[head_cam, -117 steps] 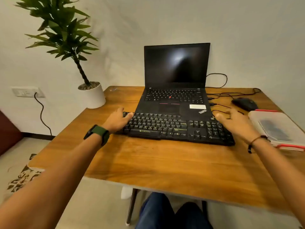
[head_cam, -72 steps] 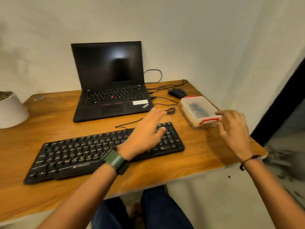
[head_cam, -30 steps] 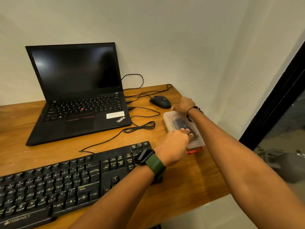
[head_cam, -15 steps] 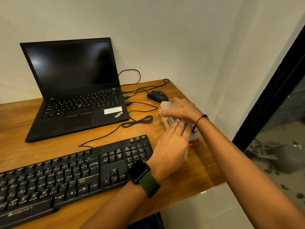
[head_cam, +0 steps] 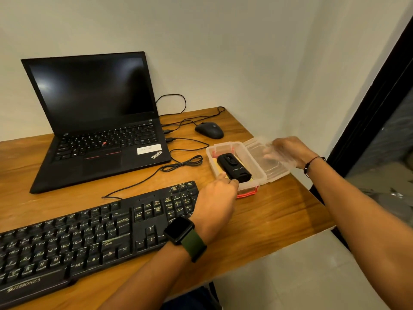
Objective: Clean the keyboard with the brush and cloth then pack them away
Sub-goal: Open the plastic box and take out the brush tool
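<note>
A black keyboard (head_cam: 93, 233) lies across the front left of the wooden table (head_cam: 272, 211). To its right a clear plastic box (head_cam: 250, 162) with red clips stands open. Inside it lies a black brush case (head_cam: 233, 167) on top of a yellow cloth (head_cam: 216, 164). My left hand (head_cam: 214, 202) reaches into the box, and its fingertips touch the near end of the black case. My right hand (head_cam: 288, 151) holds the clear lid (head_cam: 268, 162) just right of the box, above the table's right edge.
An open black laptop (head_cam: 96, 121) stands behind the keyboard. A black mouse (head_cam: 209, 130) and several loose cables (head_cam: 183, 164) lie between the laptop and the box. The table ends right of the box, beside a white wall and a dark door frame (head_cam: 368, 121).
The box was shut under both hands; now its lid is off in my right hand, moved to the right. My left hand has dropped to the black case inside.
</note>
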